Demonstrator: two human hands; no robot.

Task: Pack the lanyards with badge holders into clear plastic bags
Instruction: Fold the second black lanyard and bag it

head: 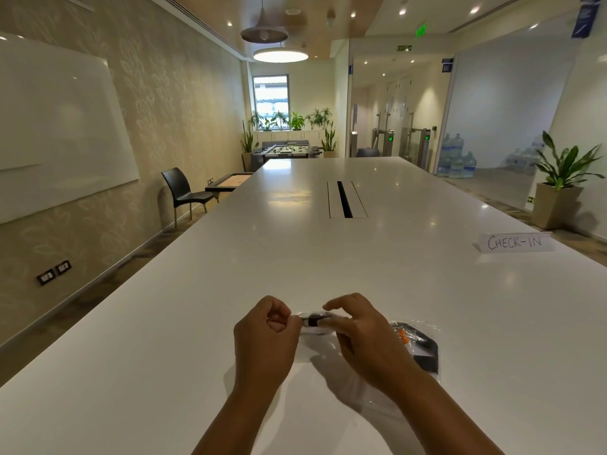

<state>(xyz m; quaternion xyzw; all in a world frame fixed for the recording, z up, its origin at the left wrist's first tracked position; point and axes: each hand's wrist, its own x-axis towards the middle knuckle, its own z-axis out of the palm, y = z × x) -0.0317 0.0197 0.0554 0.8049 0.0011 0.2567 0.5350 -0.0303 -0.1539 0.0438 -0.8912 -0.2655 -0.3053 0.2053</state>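
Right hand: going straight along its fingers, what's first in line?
Probably the left hand, pinching the other end of the clear bag the right hand holds; depth is unclear.

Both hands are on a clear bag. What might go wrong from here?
The left hand and right hand pinch the clear bag at its edge; the slick film may slip and spill the dark item inside. The packed bag lies close beside the right hand's wrist and may get nudged.

Your table is smooth, glossy white and mirrors the ceiling lights. The bag you pinch is clear, crinkled, shiny plastic. The folded sign looks like matt paper.
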